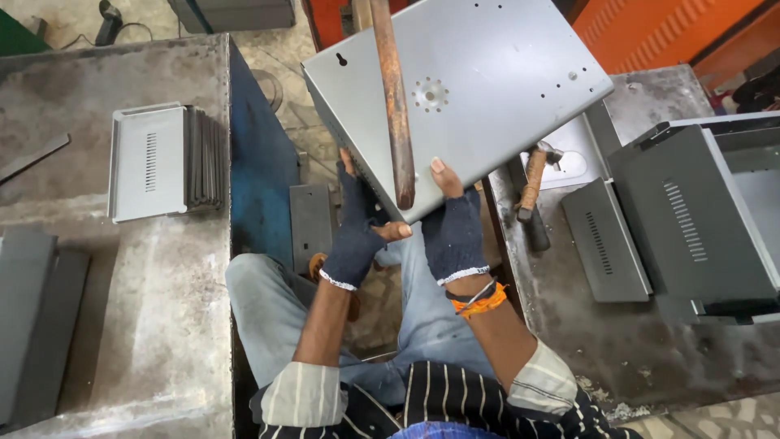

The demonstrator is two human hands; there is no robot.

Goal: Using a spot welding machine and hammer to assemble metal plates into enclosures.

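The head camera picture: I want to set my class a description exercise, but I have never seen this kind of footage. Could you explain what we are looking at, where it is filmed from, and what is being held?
This is one view from a camera worn on a person's head, looking down at their own lap and hands. They sit between two worn metal workbenches. Both hands wear dark fingerless gloves. The left hand and right hand grip the near edge of a grey sheet-metal box, tilted. A rusty bar crosses in front of it. On the left workbench is a stack of vented grey panels. On the right workbench lie a hammer, one vented panel and a dark grey housing.
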